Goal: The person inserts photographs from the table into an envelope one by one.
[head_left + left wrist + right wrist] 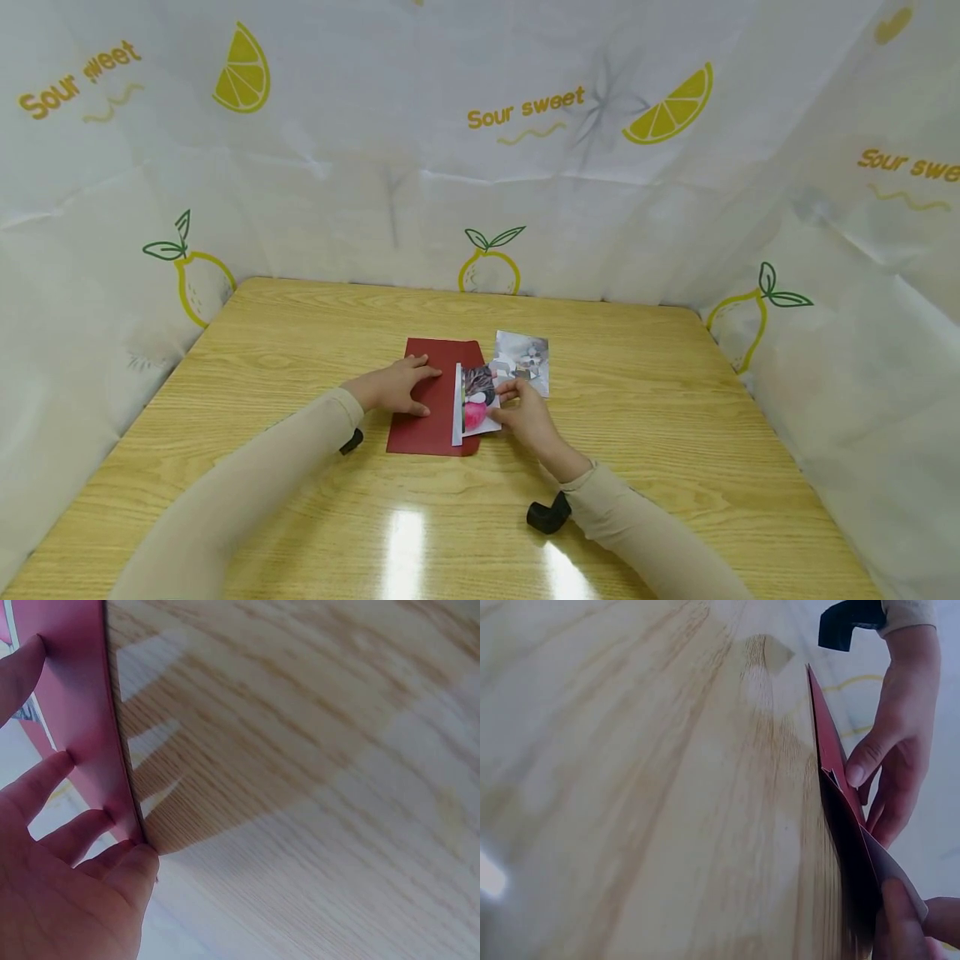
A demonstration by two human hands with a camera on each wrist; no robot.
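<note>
A dark red envelope [420, 429] lies flat on the wooden table. My left hand [397, 385] rests on it, fingers spread and fingertips pressing its face; the left wrist view shows the fingertips [67, 757] on the red paper. At the envelope's right end, a photo [477, 412] with a pink round shape and dark streaks lies over the flap, beside a white strip [457, 408]. My right hand [528, 421] pinches the photo's right edge between thumb and fingers. In the right wrist view, the photo [889, 866] stands tilted up from the envelope [829, 735].
A second, greyish photo [528, 354] lies on the table just behind my right hand. The wooden table [637, 375] extends around the envelope, and a white curtain [375, 167] with lemon prints hangs behind it and at both sides. Black wrist mounts [549, 512] stick out below the sleeves.
</note>
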